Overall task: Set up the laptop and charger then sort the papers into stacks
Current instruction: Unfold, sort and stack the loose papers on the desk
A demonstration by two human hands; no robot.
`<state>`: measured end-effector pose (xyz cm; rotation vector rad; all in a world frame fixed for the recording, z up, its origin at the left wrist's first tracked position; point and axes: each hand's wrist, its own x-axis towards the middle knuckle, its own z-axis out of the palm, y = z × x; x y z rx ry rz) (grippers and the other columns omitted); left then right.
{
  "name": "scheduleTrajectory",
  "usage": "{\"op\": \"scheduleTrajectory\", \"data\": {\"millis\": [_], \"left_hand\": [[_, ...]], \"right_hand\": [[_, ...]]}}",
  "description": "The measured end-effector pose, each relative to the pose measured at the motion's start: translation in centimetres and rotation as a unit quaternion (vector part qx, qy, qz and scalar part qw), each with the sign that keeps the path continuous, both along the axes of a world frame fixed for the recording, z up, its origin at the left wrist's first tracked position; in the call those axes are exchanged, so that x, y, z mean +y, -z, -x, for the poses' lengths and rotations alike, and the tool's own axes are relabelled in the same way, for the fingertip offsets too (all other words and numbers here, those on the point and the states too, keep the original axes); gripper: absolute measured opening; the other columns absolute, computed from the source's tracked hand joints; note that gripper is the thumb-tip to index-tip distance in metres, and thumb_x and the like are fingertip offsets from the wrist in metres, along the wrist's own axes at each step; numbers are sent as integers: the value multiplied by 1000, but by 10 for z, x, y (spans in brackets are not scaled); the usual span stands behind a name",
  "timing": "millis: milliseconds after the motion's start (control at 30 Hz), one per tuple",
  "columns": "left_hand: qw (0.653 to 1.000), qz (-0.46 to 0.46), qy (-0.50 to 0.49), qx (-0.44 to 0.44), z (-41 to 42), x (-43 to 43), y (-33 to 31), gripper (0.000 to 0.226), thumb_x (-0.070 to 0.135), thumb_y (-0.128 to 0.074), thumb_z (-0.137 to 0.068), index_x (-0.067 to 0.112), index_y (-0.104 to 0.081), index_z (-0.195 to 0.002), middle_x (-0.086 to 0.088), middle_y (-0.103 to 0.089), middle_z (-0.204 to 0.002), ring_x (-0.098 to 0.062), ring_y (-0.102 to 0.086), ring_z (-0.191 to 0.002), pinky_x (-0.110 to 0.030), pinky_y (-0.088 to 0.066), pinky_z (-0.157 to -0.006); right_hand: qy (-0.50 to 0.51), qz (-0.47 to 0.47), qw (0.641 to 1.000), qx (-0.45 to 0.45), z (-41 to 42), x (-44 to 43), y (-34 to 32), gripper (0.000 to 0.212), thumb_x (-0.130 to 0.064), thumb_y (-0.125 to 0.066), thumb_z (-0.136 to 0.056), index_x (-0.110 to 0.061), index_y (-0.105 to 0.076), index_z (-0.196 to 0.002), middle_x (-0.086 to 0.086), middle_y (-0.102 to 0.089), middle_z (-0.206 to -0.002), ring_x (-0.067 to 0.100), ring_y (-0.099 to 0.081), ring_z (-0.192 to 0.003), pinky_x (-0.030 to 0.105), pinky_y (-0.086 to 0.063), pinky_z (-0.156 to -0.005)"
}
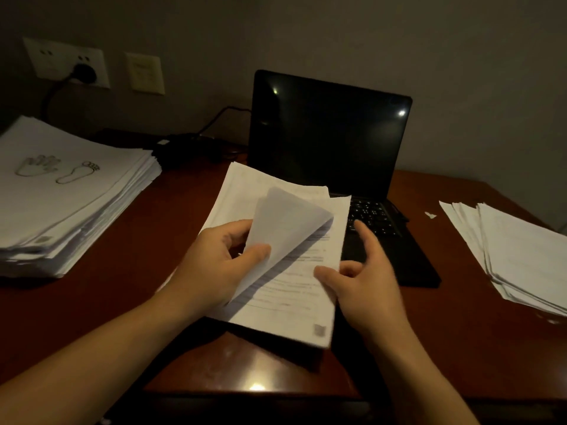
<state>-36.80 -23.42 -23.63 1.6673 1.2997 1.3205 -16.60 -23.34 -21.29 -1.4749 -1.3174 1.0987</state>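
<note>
An open black laptop (329,130) with a dark screen stands at the middle of the desk. A bundle of printed papers (288,296) hangs above its left half. My left hand (214,265) grips the bundle from the left and its thumb folds the top sheet (285,228) back. My right hand (365,277) pinches the bundle's right edge with thumb and curled fingers, index finger stretched out over the keyboard. A thick paper stack (67,197) with hand and foot outlines lies at the left. A thinner fanned stack (518,256) lies at the right. The charger brick (181,148) sits behind, its plug (84,73) in the wall socket.
The dark red wooden desk (153,228) reaches the wall at the back. A wall socket plate (66,61) and a second plate (145,73) are at the upper left. A small paper scrap (430,214) lies right of the laptop. The desk's front edge runs below my forearms.
</note>
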Motion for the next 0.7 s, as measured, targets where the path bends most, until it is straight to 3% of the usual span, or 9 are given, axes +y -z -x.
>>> {"op": "scheduleTrajectory", "data": {"millis": [200,300,367,433,533,600,700], "left_hand": [[998,-48,-23,36,1,-1,-1,23,26,-62,-96,46,-59,-106,35,-64,-99,9,-61,-97,-18,-58,-67],[995,-49,-18,80,-1,-1,4,15,39,-60,-96,37,-65,-111,23,-66,-95,7,-59,-96,-19,-55,-59],[992,-47,-16,114,-2,1,8,18,46,-58,-94,35,-69,-104,17,-66,-87,-2,-62,-87,-26,-54,-56],[987,-37,-10,153,-2,2,7,11,44,-59,-96,40,-69,-97,19,-67,-81,-5,-62,-77,-23,-50,-57],[985,-23,-1,172,-3,1,2,24,52,-54,-91,41,-72,-102,25,-70,-86,-3,-64,-78,-24,-52,-64],[984,-5,2,181,-2,0,0,28,56,-54,-91,38,-74,-101,21,-70,-85,-4,-64,-79,-29,-53,-66],[971,-21,4,240,-4,0,-2,24,52,-57,-94,36,-74,-98,18,-68,-86,-3,-60,-80,-37,-53,-73]], "right_hand": [[-3,-25,998,-51,-48,15,-32,83,-3,-71,-88,-36,-32,-154,-1,-77,-83,14,-76,-74,32,-62,-58],[18,-87,991,-100,-65,29,-49,71,-4,-70,-89,-33,-42,-148,-10,-70,-105,12,-75,-83,27,-62,-61],[54,-148,981,-113,-74,38,-62,60,-6,-68,-93,-31,-49,-144,-11,-63,-119,8,-69,-95,19,-59,-62],[98,-209,968,-101,-80,45,-74,47,-7,-64,-96,-27,-55,-139,-11,-60,-122,7,-62,-104,17,-55,-73],[147,-260,952,-73,-83,54,-88,31,-11,-61,-99,-20,-65,-129,-5,-64,-117,8,-61,-99,26,-55,-87],[169,-255,952,-24,-82,58,-96,27,-12,-59,-101,-19,-67,-125,-4,-65,-118,7,-61,-98,22,-56,-81],[156,-212,962,77,-77,60,-105,23,-13,-58,-101,-21,-65,-121,-9,-63,-110,6,-60,-88,11,-51,-55]]}}
